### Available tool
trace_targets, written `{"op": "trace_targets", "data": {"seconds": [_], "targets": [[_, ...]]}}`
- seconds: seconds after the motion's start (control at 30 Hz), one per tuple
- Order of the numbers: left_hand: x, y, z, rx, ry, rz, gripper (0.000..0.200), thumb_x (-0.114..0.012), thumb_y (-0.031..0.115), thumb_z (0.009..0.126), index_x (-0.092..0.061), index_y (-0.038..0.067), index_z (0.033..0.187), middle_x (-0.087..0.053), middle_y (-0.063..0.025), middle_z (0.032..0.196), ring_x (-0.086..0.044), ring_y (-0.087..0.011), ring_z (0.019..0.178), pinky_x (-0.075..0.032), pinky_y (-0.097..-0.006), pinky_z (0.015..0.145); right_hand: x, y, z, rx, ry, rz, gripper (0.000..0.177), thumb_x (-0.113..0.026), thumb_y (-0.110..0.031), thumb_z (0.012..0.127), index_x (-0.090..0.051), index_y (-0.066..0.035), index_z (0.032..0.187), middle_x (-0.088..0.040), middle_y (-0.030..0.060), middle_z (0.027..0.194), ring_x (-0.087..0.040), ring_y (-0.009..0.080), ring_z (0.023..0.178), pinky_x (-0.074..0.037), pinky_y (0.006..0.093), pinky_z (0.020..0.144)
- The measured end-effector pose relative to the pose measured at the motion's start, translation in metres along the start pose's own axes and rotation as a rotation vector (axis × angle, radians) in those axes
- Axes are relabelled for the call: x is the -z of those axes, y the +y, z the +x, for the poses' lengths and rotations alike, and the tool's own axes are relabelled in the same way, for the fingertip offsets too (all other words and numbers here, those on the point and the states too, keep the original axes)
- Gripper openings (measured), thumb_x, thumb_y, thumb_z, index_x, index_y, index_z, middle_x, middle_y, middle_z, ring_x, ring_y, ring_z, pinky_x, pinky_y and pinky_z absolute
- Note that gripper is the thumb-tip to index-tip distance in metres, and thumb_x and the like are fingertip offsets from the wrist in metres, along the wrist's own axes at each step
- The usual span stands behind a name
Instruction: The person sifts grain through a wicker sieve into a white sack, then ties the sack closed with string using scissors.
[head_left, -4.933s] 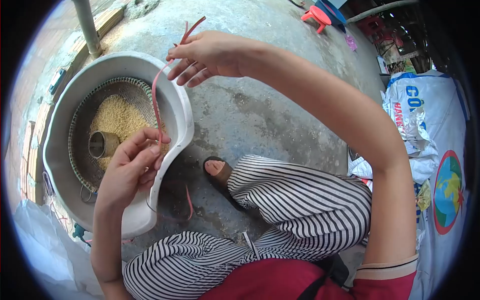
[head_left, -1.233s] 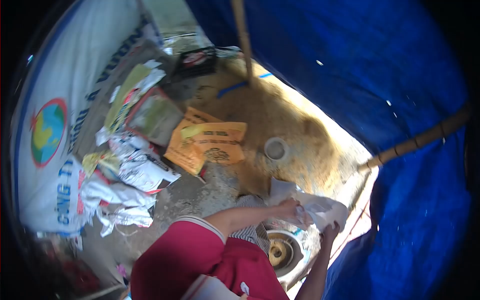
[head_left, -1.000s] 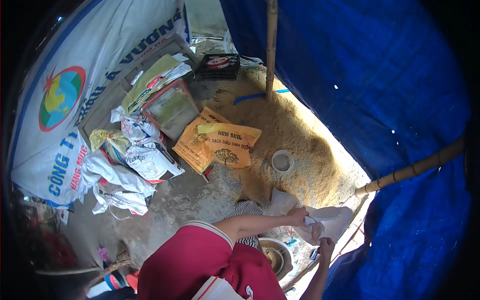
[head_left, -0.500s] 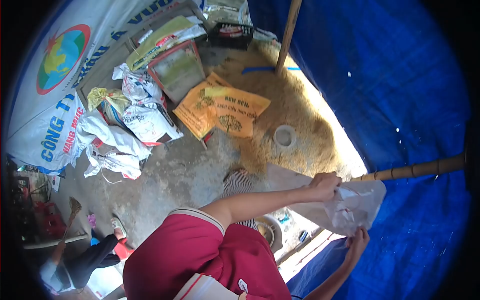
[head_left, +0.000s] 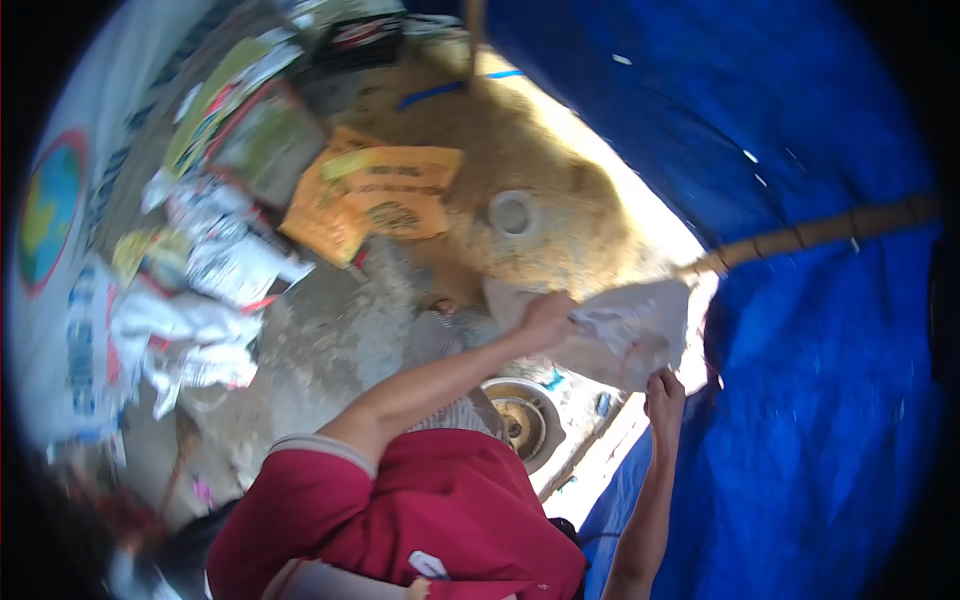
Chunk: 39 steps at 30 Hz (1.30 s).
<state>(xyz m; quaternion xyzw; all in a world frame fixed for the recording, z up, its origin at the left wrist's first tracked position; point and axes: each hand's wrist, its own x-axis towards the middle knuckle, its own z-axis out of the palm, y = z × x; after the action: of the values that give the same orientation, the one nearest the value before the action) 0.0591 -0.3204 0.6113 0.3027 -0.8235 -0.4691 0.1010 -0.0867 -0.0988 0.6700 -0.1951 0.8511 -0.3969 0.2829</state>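
My left hand (head_left: 548, 320) is closed on the left edge of a thin, whitish, translucent plastic bag (head_left: 640, 345). The fingers of my right hand (head_left: 664, 394) pinch the same bag at its lower right corner. The bag hangs spread between both hands, over the bright strip along the tarp. Below my left forearm stands a round basin (head_left: 522, 425) with something brownish inside, partly covered by my red shirt. What the bag contains, if anything, cannot be made out.
Sandy material covers the ground ahead, with a small white tub (head_left: 513, 213) on it. Orange printed sacks (head_left: 385, 195) and white sacks (head_left: 225, 255) lie to the left. A bamboo pole (head_left: 815, 236) crosses the blue tarp (head_left: 800, 440). A blurred person (head_left: 165, 555) is at lower left.
The view has swung, shifting the scene left and upward with motion blur. My hands have moved left and up in view, both still on the bag. More of the basin shows.
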Motion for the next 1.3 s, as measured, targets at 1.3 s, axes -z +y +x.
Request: {"op": "trace_targets", "data": {"seconds": [1.3], "targets": [[-0.022, -0.086, 0.015, 0.233, -0.322, -0.364, 0.046, -0.061, 0.008, 0.071, -0.048, 0.001, 0.115, -0.059, -0.0137, 0.098, -0.056, -0.0198, 0.091, -0.045, -0.0322, 0.074, -0.055, 0.043, -0.021, -0.092, -0.209, -0.186, 0.023, -0.050, -0.020, 0.078, -0.058, -0.002, 0.090, -0.061, 0.0150, 0.075, -0.060, 0.0230, 0.072, -0.046, 0.0346, 0.066]]}}
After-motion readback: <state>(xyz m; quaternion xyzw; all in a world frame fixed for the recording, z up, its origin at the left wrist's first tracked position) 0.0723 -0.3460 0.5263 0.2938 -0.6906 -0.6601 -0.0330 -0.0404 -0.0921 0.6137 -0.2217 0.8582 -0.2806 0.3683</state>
